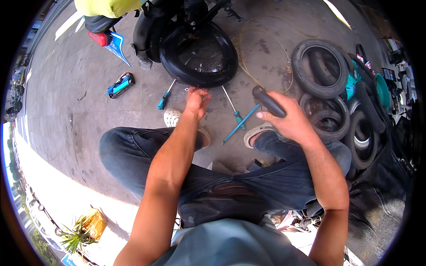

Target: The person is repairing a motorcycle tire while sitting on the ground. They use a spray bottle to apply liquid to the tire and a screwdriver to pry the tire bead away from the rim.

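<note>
My left hand (198, 102) is at the lower edge of a black tyre (226, 57) on the scooter, fingers curled; what they grip is unclear. My right hand (286, 119) holds a dark cylindrical tool (270, 100) to the right of the tyre. Two teal-handled screwdrivers, one on the left (162, 101) and one on the right (239, 119), have their shafts angled up to the tyre's lower rim. A long blue tool (239, 125) lies beneath my right hand, crossing the right screwdriver.
The black scooter (151, 33) stands ahead, a red lamp (100, 39) at its left. A tool case (120, 84) lies left. Loose tyres (320, 91), a thin hose (290, 62) and a teal basin (382, 91) are at the right. A spiky plant (77, 235) is behind left.
</note>
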`<state>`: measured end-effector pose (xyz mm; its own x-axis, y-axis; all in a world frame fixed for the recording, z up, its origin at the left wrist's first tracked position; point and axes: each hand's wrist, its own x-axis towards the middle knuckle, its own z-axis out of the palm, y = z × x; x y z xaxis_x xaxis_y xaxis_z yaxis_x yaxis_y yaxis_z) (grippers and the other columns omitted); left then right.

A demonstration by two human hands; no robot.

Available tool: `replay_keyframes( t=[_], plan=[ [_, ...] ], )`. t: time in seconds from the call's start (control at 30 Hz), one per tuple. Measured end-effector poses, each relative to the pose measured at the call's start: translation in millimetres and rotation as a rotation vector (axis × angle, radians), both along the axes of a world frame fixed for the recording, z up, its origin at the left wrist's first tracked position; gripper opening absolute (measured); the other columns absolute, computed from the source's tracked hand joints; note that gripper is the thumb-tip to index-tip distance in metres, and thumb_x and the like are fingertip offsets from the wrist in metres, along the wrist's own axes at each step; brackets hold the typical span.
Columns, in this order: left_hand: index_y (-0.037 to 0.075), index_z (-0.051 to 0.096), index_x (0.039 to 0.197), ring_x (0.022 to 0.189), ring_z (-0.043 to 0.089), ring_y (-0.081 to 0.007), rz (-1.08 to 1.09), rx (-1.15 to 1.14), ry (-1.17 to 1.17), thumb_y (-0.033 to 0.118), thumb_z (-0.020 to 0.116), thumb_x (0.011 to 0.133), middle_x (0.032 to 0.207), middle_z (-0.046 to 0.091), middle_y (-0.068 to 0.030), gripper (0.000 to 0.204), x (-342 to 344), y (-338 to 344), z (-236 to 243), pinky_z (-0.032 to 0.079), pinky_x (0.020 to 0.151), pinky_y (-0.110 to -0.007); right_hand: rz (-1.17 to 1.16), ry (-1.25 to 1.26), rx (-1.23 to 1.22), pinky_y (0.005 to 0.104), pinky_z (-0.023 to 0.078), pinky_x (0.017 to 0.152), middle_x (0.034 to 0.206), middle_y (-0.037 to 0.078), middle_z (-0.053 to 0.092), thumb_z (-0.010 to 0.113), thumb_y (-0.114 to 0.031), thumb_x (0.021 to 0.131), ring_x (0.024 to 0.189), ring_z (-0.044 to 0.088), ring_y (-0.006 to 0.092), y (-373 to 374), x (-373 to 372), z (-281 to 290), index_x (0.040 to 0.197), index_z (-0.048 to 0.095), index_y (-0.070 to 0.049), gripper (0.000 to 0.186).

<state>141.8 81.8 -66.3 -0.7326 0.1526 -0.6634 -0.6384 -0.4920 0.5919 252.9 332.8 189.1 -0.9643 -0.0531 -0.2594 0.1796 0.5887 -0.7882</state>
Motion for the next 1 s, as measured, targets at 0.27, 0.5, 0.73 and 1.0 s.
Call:
replay_keyframes(
  t=[0.27, 0.5, 0.73, 1.0],
  plan=[
    [0.004, 0.044, 0.132, 0.145, 0.04, -0.0368, -0.006, 0.23, 0.263, -0.013, 0.05, 0.078, 0.158, 0.036, -0.0179, 0.057, 5.4, 37.2, 109.7, 0.038, 0.117, -0.054, 0.036, 0.143, 0.123, 0.048, 0.052, 0.08, 0.096, 0.016, 0.068, 0.082, -0.022, 0.083, 0.093, 0.067, 0.0376, -27.1, -9.0, 2.2, 0.115, 0.062, -0.004, 0.042],
    [0.005, 0.044, 0.134, 0.141, 0.046, -0.036, -0.032, 0.339, 0.317, -0.013, 0.052, 0.081, 0.157, 0.037, -0.0166, 0.057, -4.2, 37.5, 115.5, 0.044, 0.111, -0.049, 0.037, 0.275, 0.079, 0.0481, 0.052, 0.079, 0.097, 0.016, 0.068, 0.081, -0.02, 0.084, 0.093, 0.067, 0.0396, -48.4, -21.9, -2.7, 0.116, 0.062, -0.005, 0.041],
    [0.003, 0.042, 0.137, 0.138, 0.05, -0.0366, -0.039, 0.367, 0.28, -0.008, 0.05, 0.083, 0.157, 0.037, -0.0175, 0.055, -9.0, 40.4, 116.8, 0.047, 0.106, -0.047, 0.044, 0.311, 0.142, 0.046, 0.049, 0.071, 0.087, 0.017, 0.067, 0.084, -0.024, 0.083, 0.08, 0.066, 0.0391, -63.0, -24.8, -22.0, 0.102, 0.06, -0.003, 0.037],
    [0.0, 0.048, 0.139, 0.14, 0.046, -0.043, 0.028, 0.748, 0.241, 0.01, 0.053, 0.087, 0.152, 0.043, -0.0155, 0.053, -21.9, 32.0, 98.7, 0.043, 0.113, -0.055, 0.03, 0.341, 0.127, 0.0497, 0.055, 0.08, 0.099, 0.021, 0.071, 0.08, -0.02, 0.082, 0.097, 0.07, 0.0412, -135.6, -59.9, -38.7, 0.119, 0.062, -0.003, 0.044]
  ],
)
